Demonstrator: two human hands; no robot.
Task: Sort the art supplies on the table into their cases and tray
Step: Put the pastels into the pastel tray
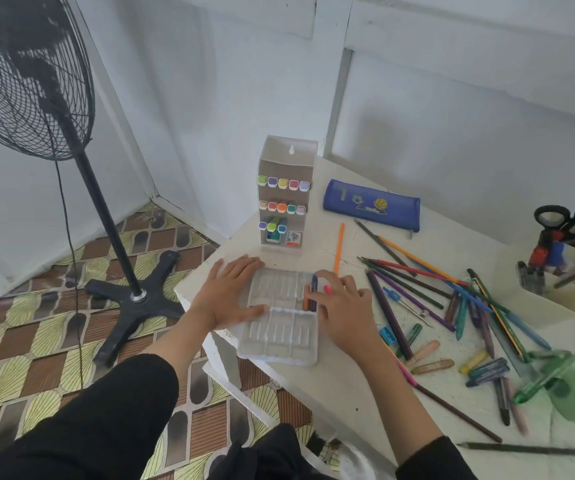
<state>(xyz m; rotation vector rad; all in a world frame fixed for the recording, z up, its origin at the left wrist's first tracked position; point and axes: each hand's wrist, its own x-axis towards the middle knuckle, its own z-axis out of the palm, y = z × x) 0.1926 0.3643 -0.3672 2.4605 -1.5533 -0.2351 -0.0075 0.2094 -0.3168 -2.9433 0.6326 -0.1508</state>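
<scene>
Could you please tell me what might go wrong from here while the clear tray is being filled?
1. The clear tray lies close to the table corner edge; pressure from the left hand or right hand could tip it off, spilling the crayons already slotted.
2. The tall marker stand is right behind the tray; a forward push might topple it.
3. Loose pastels by the right forearm could get knocked away.

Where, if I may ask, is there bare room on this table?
Bare table lies at the front, between the clear tray and the brown pencil; a narrower strip between marker rack and orange pencil. Pencils and crayons crowd the right.
</scene>
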